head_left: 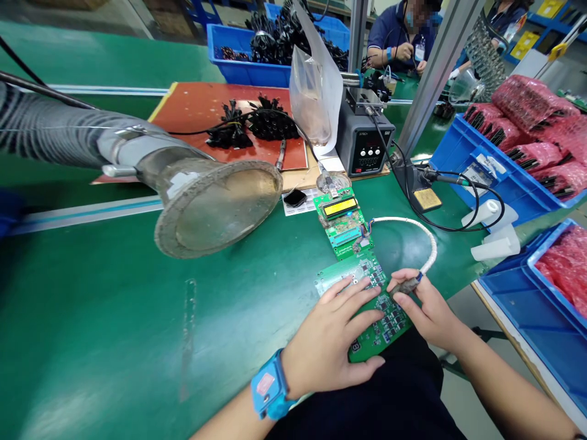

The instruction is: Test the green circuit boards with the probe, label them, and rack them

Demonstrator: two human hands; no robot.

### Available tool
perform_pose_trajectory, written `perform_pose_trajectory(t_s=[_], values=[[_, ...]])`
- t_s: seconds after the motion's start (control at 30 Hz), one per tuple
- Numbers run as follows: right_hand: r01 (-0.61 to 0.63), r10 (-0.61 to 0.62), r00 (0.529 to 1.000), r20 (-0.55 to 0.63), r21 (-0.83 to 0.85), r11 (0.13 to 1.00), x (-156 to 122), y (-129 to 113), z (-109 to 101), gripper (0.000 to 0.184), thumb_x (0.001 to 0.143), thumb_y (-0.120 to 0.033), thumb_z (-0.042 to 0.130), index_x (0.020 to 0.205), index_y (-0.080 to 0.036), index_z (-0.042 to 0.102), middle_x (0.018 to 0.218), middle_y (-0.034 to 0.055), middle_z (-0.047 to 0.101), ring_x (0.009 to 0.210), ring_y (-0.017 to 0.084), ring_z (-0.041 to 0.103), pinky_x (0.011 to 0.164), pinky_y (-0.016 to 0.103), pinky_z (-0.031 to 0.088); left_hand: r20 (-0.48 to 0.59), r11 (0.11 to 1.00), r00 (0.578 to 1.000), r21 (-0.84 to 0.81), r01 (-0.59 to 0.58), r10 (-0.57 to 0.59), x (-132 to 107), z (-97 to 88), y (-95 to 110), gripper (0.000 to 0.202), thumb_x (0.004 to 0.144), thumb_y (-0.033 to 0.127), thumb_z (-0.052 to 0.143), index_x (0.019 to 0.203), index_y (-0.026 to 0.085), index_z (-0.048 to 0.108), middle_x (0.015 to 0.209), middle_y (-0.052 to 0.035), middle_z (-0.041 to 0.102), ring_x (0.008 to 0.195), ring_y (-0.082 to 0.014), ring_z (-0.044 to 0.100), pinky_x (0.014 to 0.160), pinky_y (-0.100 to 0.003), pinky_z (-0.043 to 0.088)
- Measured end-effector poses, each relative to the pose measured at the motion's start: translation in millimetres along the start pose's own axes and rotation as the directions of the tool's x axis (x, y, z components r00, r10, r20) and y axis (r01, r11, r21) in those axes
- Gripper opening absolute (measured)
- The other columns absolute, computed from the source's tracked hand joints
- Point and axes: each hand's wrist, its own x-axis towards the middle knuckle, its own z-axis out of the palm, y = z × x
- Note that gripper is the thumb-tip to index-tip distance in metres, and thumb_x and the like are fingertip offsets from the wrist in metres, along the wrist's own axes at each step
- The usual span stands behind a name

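Note:
A green circuit board lies at the near edge of the green table, one corner reaching out over my lap. Spread across it, my left hand presses with fingers apart and wears a blue wrist strap. At the board's right edge my right hand pinches a dark grey plug-like piece, its tip against or just over the board. From that piece a white sleeved cable loops back to a smaller green board with a lit yellow display. My left fingers hide part of the larger board.
A fume extraction hood hangs to the left. Behind stand a soldering station, an iron stand and a blue bin of black cables. Blue bins with pink-wrapped boards stand right. Across the table sits another person.

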Motion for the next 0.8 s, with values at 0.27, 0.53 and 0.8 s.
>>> perform_pose_trajectory(t_s=[0.27, 0.53, 0.8], values=[[0.007, -0.008, 0.999, -0.039, -0.042, 0.999, -1, 0, 1, 0.025, 0.093, -0.025, 0.045, 0.117, -0.021, 0.045, 0.099, 0.0073, 0.063, 0.093, 0.019, 0.061, 0.084, 0.034, 0.052, 0.111, 0.995, 0.991, 0.075, 0.064, -0.072, 2, -7.1, 8, 0.057, 0.069, 0.038, 0.071, 0.121, 0.019, 0.057, 0.144, -0.0163, 0.042, 0.137, -0.0430, 0.023, 0.105, -0.070, 0.023], [0.007, -0.009, 0.999, -0.037, -0.054, 0.998, 0, -1, 3, 0.025, 0.093, -0.024, 0.045, 0.118, -0.022, 0.043, 0.098, 0.0063, 0.062, 0.092, 0.018, 0.060, 0.084, 0.034, 0.050, 0.069, 0.923, 0.954, 0.283, 0.261, -0.290, 0, -8.1, 11, 0.126, 0.049, 0.073, 0.071, 0.145, 0.006, 0.023, 0.149, -0.0317, 0.021, 0.137, -0.0488, 0.018, 0.101, -0.065, 0.034], [0.010, -0.013, 0.999, -0.044, -0.057, 0.998, -1, -1, 4, 0.024, 0.093, -0.024, 0.046, 0.117, -0.023, 0.043, 0.100, 0.0063, 0.061, 0.093, 0.018, 0.060, 0.086, 0.034, 0.048, 0.047, 0.908, 0.949, 0.310, 0.283, -0.312, -1, -5.3, 8, 0.131, 0.042, 0.077, 0.070, 0.144, 0.008, 0.024, 0.147, -0.0311, 0.028, 0.133, -0.0475, 0.030, 0.102, -0.059, 0.037]])
